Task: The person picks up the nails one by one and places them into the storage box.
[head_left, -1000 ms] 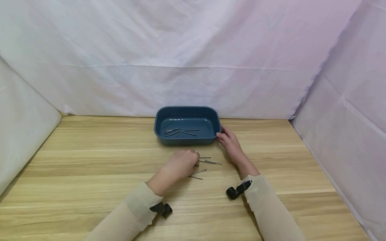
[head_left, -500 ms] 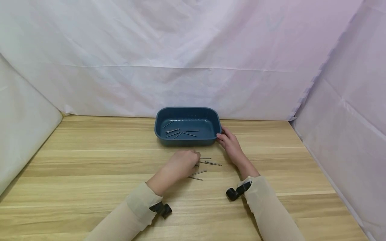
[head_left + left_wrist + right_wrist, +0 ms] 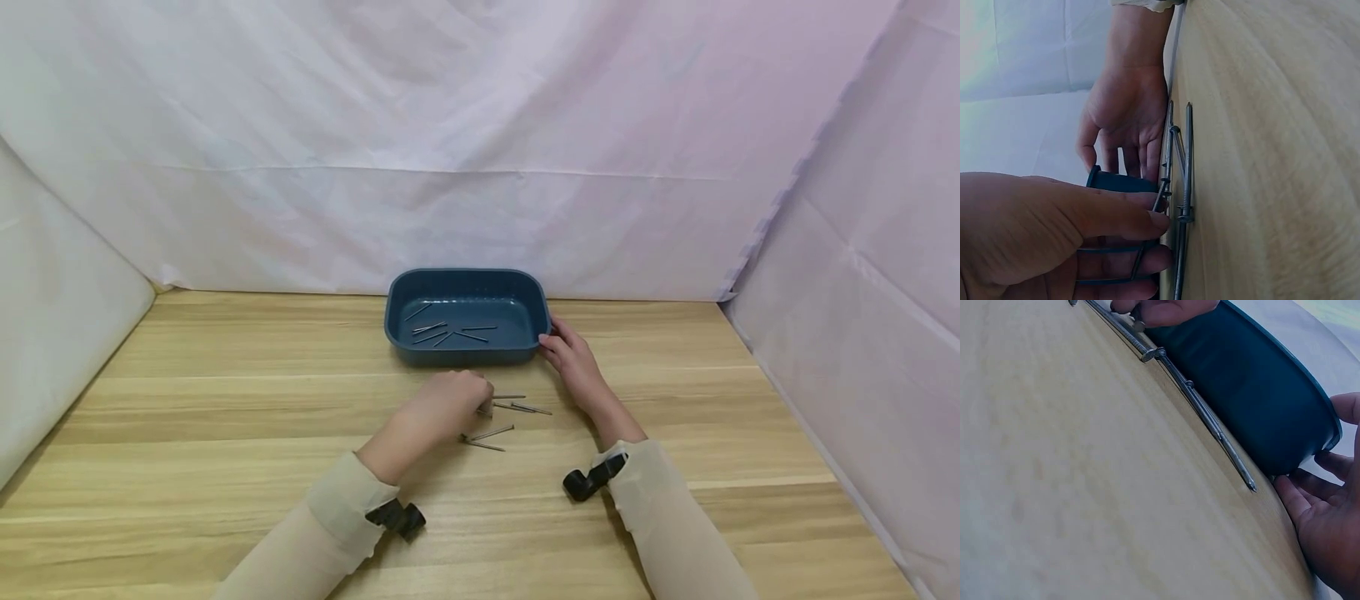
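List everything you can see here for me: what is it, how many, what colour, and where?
tray: one, dark blue, at the back middle of the table.
nails in the tray: about six, grey metal, lying on its floor.
nails on the table: about five, grey metal, in front of the tray.
table: one, light wood.
sheets: white, hung behind and at both sides.
left hand: fingers pinching a nail among the loose ones.
right hand: fingers touching the tray's right end.

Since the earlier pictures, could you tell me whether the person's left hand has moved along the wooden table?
Yes, slightly: the left hand has drawn back toward the person, away from the dark blue plastic tray, uncovering more of the loose steel nails.
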